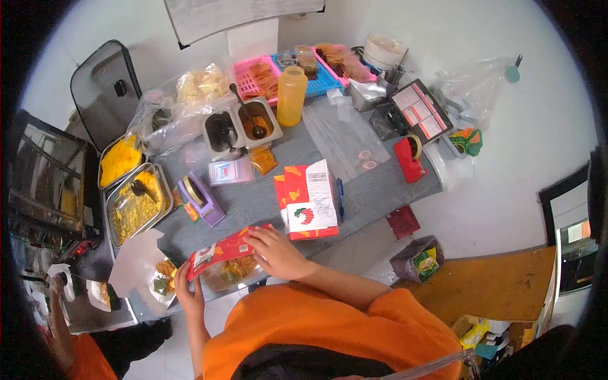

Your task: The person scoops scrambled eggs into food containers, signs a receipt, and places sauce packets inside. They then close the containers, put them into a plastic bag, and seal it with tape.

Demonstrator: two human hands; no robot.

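At the table's near edge is a red takeaway box (221,249) with its printed lid partly raised, and browned, crumb-coated food with green bits (238,268) shows inside. My left hand (187,292) pinches the lid's left end between thumb and fingers. Over the right end of the same lid, my right hand (277,252) has its fingers curled. Left of my hands stands an open white takeaway box (136,269) holding similar food. A closed red and white box (306,199) with a receipt on top sits beyond my right hand, beside a blue pen (341,199).
A purple tape dispenser (204,201), metal trays of yellow food (140,206), a sauce bottle (292,97) and a red tape dispenser (410,158) stand on the grey table (247,196). At lower left, a co-worker's hand (58,285) is near another white box (61,272).
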